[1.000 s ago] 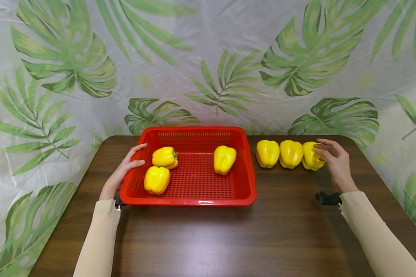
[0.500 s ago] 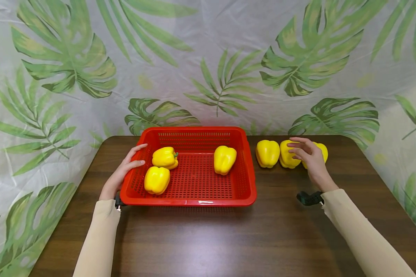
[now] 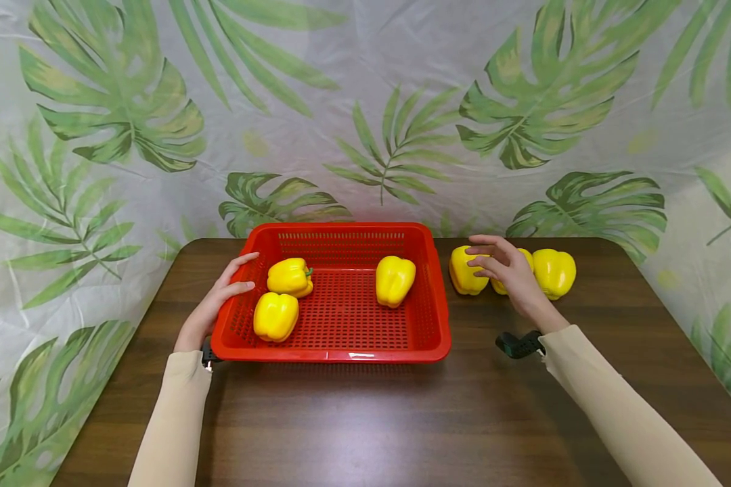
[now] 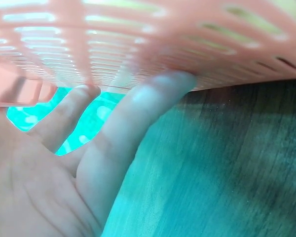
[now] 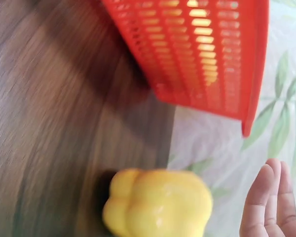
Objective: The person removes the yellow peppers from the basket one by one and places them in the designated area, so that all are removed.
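On the brown table [image 3: 353, 426] sits the red basket [image 3: 330, 356]. The left hand [image 3: 214, 301] touches the basket's left side, fingers spread; a soft push there should stop it sliding. The right hand [image 3: 514, 274], right of the basket, holds nothing, fingers close together. Three row peppers [image 3: 554, 272] stand right of the basket, three inside peppers [image 3: 277, 316] within. Wide fingers round fat sides should grip best.

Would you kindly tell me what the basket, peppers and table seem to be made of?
Basket: probably glossy moulded plastic, judging by the regular slots and shiny rim.
Peppers: smooth, glossy skin with bright highlights; real or plastic, I can't tell.
Table: satin wood or wood-look laminate, given its brown grain and soft reflection.
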A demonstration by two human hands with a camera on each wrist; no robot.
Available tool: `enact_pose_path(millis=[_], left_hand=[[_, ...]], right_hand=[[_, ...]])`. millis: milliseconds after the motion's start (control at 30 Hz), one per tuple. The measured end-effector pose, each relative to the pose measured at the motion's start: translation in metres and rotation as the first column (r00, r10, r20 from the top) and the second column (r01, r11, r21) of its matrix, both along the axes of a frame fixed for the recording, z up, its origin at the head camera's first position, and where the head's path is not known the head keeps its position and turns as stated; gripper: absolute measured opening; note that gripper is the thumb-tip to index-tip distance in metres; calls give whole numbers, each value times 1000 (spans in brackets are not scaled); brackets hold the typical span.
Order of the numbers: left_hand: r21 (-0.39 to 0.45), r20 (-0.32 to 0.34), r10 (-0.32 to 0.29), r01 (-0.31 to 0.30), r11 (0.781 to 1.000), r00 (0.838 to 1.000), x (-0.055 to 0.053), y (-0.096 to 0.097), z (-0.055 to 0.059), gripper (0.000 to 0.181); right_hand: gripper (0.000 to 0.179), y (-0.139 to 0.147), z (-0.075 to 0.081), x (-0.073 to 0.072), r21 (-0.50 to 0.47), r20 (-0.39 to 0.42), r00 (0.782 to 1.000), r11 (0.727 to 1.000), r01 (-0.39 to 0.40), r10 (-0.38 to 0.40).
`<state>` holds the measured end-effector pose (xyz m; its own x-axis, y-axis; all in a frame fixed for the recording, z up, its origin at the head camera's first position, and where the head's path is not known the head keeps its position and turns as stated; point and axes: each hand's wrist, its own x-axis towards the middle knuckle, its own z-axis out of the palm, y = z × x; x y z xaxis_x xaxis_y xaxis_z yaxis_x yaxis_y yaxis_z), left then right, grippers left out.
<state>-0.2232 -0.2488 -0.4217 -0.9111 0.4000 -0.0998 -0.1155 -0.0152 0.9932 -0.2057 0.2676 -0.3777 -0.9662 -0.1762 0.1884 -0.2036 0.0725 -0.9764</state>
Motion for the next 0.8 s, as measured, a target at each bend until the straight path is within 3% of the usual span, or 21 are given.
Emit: enact_pose_path(millis=[300,800], left_hand=[[-4,-5,1,-1,1000,1000,0,0,0,57],[-5,-3,5,-5,1000,1000,0,1,0,58]], right_hand=[[38,-25,11,-5,94,10,999,995,-39,38],[43,-67,33,-10,116,74,989,984,-135,127]])
